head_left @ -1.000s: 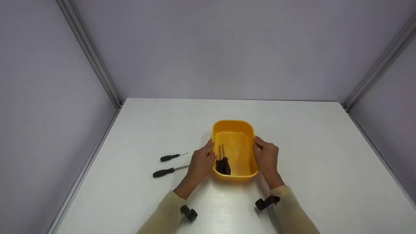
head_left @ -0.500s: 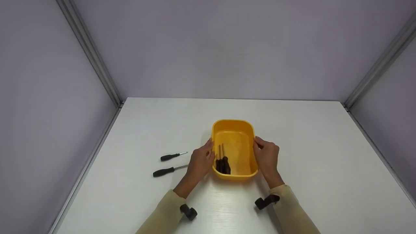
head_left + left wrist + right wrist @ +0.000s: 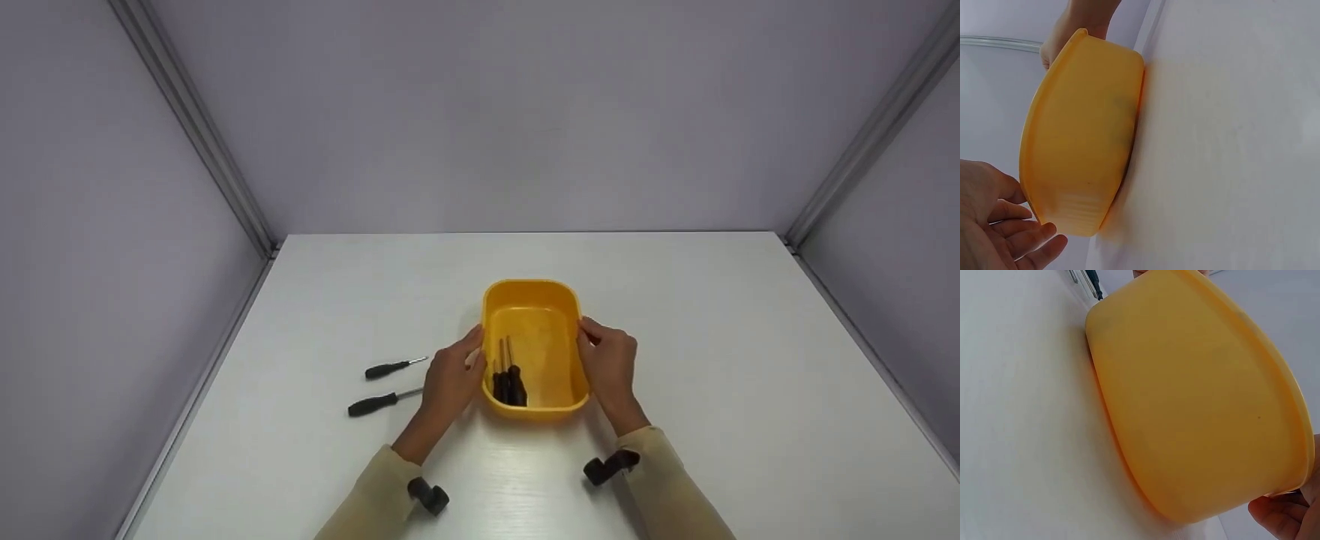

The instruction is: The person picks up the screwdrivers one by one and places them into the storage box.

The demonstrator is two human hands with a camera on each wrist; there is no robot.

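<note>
Pale grey walls with metal corner strips close in a white desk (image 3: 675, 337). Near its middle stands a yellow tub (image 3: 532, 300), long side running away from the person. Inside it, against the left wall, lie a few screwdrivers with black handles (image 3: 508, 379), handles toward the near end.

Both hands flank the tub. The left hand (image 3: 448, 379) is just beside the tub's left wall, its fingers (image 3: 1027, 239) loosely spread and holding nothing; the left wrist view shows them close to the near corner, though whether they touch the wall I cannot tell. The right hand (image 3: 609, 364) rests against the right wall with its fingers curled over the rim.

Left of the left hand, two more screwdrivers lie on the desk: a smaller one (image 3: 394, 367) farther away and a larger one (image 3: 379, 403) nearer, its tip close to the hand.
</note>
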